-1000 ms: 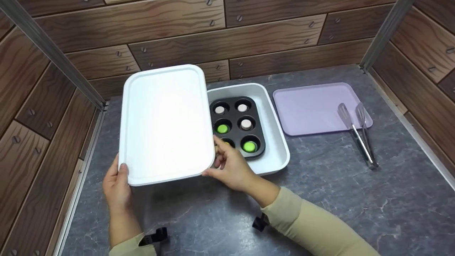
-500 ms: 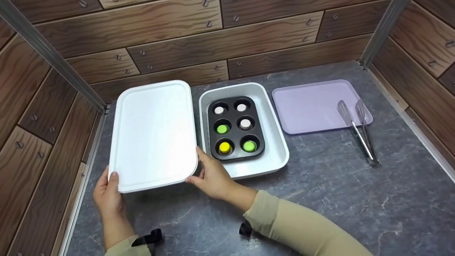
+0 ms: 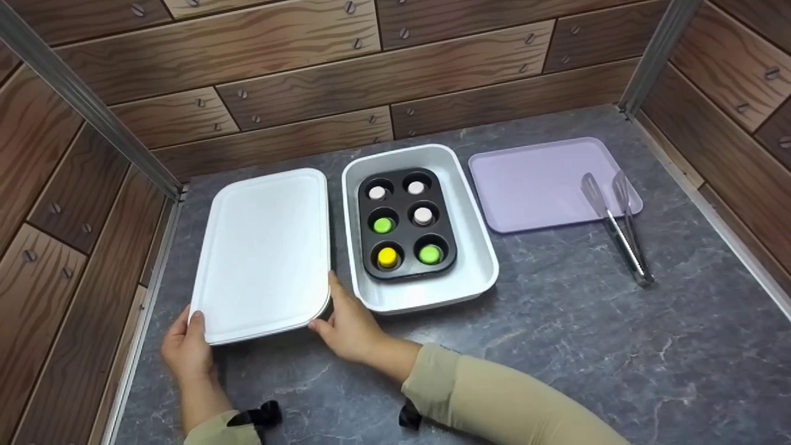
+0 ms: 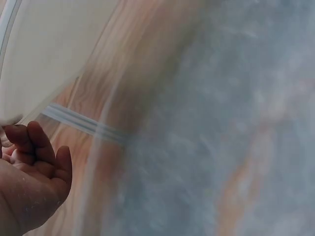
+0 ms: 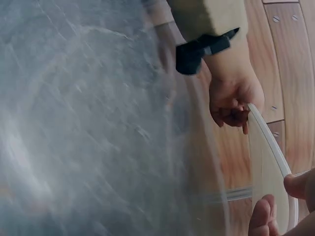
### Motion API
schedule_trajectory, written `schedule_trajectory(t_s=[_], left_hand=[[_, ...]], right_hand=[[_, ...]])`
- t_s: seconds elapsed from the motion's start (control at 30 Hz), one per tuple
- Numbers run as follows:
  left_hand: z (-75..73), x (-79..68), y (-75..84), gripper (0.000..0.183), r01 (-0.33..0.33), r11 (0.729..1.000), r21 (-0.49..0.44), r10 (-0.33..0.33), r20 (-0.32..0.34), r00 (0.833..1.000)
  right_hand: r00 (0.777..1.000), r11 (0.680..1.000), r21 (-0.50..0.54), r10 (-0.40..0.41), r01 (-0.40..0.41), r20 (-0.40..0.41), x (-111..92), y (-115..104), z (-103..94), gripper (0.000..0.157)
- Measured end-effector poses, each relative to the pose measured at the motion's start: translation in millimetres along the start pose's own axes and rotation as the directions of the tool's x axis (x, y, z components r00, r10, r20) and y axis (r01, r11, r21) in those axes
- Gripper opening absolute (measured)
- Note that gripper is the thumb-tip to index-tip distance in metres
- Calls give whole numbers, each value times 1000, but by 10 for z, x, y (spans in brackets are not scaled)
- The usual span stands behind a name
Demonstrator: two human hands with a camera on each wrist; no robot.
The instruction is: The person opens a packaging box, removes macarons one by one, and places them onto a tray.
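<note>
Both hands hold a white rectangular lid (image 3: 266,253) by its near corners, to the left of a white box (image 3: 476,272). My left hand (image 3: 189,347) grips the near left corner with the thumb on top. At the near right corner, my right hand (image 3: 353,326) pinches the rim, its thumb at the front edge. From the right wrist, the lid's underside (image 5: 263,172) shows between thumb and fingers. Inside the box sits a black muffin tin (image 3: 401,238) whose cups hold small round pieces: white, green, and a yellow one (image 3: 387,257).
A lilac tray (image 3: 537,185) lies right of the box. Metal tongs (image 3: 621,238) rest with their heads over its near right corner and their handle end on the grey marbled table (image 3: 556,321). Wood-patterned walls (image 3: 278,55) enclose the back and sides.
Both hands have carried the lid left and down, from overlapping the box to beside it. The whole muffin tin, with its yellow piece, has come into sight.
</note>
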State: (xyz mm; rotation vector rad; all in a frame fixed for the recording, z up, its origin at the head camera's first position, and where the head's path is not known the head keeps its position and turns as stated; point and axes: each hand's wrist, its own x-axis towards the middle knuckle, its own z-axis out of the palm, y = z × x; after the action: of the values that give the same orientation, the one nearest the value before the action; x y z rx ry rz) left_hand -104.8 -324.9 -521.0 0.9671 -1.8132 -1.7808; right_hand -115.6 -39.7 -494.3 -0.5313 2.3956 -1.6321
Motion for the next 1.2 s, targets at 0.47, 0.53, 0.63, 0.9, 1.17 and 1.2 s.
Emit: schedule_trajectory(t_s=[0.47,0.53,0.63,0.9,1.17,1.2], left_hand=[[20,126,-97,49,85,989,125,-69,-126,990],[27,131,-100,50,76,982,173,-53,-133,990],[34,121,-108,55,81,964,255,-52,-120,991],[34,97,-94,69,63,950,306,-54,-38,998],[-13,65,-45,86,-21,870,492,-65,156,986],[-20,61,-36,91,-27,861,507,-78,185,980]], right_hand=[[999,975,-221,-26,19,-27,112,276,204,83],[1000,969,-248,-15,8,-27,138,288,218,82],[1000,956,-291,10,-15,-17,171,297,237,82],[998,933,-358,62,-49,26,252,306,280,86],[998,920,-389,64,-53,17,338,364,279,79],[998,915,-399,65,-53,16,346,367,281,79]])
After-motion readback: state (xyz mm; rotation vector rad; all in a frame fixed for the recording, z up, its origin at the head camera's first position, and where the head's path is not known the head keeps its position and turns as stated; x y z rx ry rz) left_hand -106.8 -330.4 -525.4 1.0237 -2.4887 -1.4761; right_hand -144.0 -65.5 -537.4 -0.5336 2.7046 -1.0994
